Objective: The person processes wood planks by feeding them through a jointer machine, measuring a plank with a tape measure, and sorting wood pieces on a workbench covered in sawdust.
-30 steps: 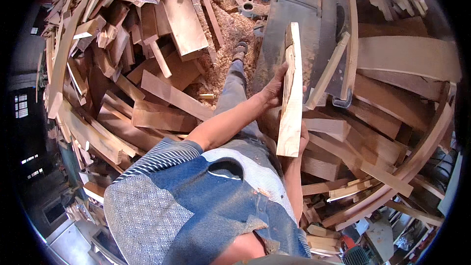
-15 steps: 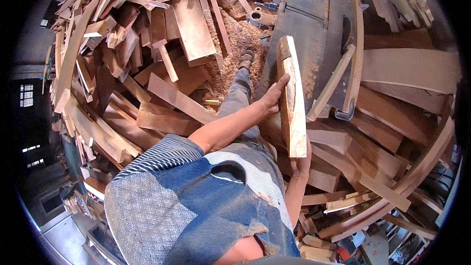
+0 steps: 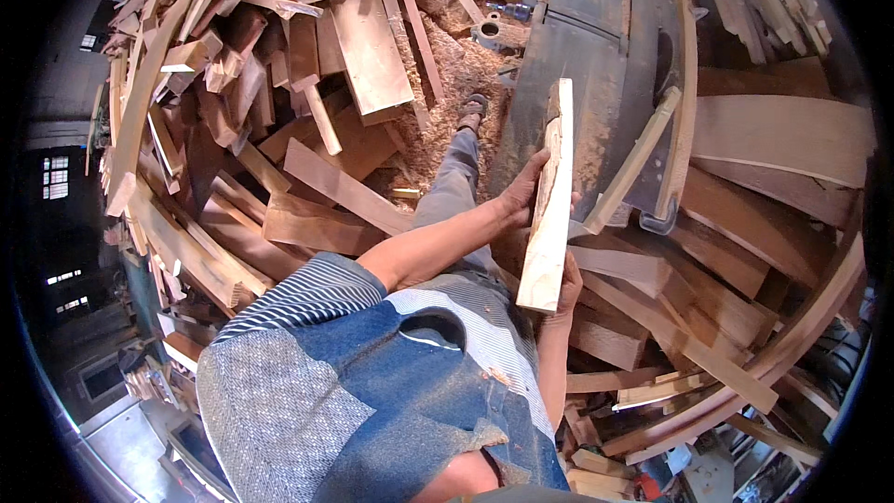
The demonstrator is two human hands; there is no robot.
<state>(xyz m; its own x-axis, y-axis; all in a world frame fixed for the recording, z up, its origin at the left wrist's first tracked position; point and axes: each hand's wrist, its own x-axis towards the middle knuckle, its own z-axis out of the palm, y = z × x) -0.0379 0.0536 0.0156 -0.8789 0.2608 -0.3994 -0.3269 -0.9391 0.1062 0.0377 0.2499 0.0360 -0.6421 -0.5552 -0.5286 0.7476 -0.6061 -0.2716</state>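
A pale wooden board [image 3: 548,233] with a rough, dark edge is held lengthwise in front of me, its near end close to my body. My left hand [image 3: 525,190] is closed around its left side, about midway along. Close to the near end, my right hand [image 3: 567,288] grips the right side and underside; the board hides part of its fingers. Just beyond the board's far end lies the grey metal table of a woodworking machine [image 3: 582,56], dusted with sawdust.
Wooden offcuts [image 3: 372,61] are heaped at the left, and wide planks [image 3: 782,135] are stacked at the right. A narrow strip of wood [image 3: 635,163] leans against the machine's right side. Wood shavings [image 3: 442,51] cover the floor around my foot [image 3: 472,112].
The board has turned, its near end swinging left and its far end right. More of its pale face shows. Both hands keep their grip, and the right hand shows more beside it.
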